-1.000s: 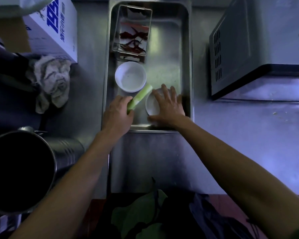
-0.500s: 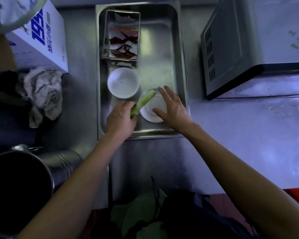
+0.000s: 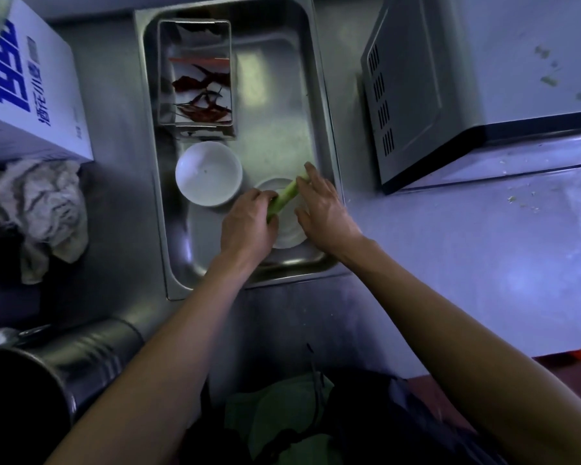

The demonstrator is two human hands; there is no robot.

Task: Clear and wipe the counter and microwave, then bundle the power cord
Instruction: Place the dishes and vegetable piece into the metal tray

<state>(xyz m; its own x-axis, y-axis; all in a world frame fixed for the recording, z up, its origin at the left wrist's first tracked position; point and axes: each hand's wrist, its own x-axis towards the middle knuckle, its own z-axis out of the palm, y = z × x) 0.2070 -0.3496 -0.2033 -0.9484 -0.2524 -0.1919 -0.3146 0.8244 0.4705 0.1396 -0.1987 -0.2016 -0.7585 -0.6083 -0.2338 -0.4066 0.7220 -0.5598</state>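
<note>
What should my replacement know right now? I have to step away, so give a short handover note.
Left hand grips a green stalk over the small dish in the steel tray. Right hand is open, touching that dish. White bowl and chilli container are in the tray. Scraps remain on the microwave and counter; rag untouched. No wiping visible; cord unseen.

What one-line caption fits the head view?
Left hand holds a green stalk over a small dish in a steel tray.
</note>
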